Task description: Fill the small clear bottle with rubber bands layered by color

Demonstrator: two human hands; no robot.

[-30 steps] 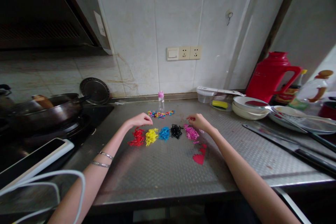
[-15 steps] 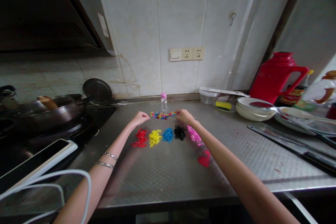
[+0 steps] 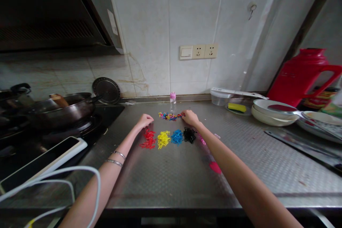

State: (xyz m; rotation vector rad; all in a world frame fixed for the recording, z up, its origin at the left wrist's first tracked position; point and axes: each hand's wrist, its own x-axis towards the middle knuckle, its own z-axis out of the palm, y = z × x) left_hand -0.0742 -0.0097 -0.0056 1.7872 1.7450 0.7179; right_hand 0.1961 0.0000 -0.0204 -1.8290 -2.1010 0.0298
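Steel chequer-plate made up the desk (image 3: 171,181) in a tiled kitchen corner, and the head camera was our only view of it.

Our right hand (image 3: 190,117) lay with its fingers curled and the fingertips drawn together at the end of the mixed heap (image 3: 170,116), a short row of tiny coloured loops stretching away from that hand toward the left one. We could not tell whether a loop was actually pinched. Our left hand (image 3: 145,120) rested loosely curled on the desk at the heap's other end. Its palm faced down, so we could not tell whether it held anything.

Nearer to us than both hands sat a line of sorted heaps. The red heap (image 3: 148,139) lay just below the left hand, then came the yellow heap (image 3: 163,139) and the blue heap (image 3: 176,137). The black heap (image 3: 189,135) lay just below the right hand. Beyond the hands stood a small bottle (image 3: 173,102) with a pink cap, and a dark pan (image 3: 64,106) sat well off past the left hand.

We judged the loops to be almost weightless, soft and springy, and apt to tangle and drag neighbours along. A fingertip pinch on one strand at the heap's loose edge looked best to us.
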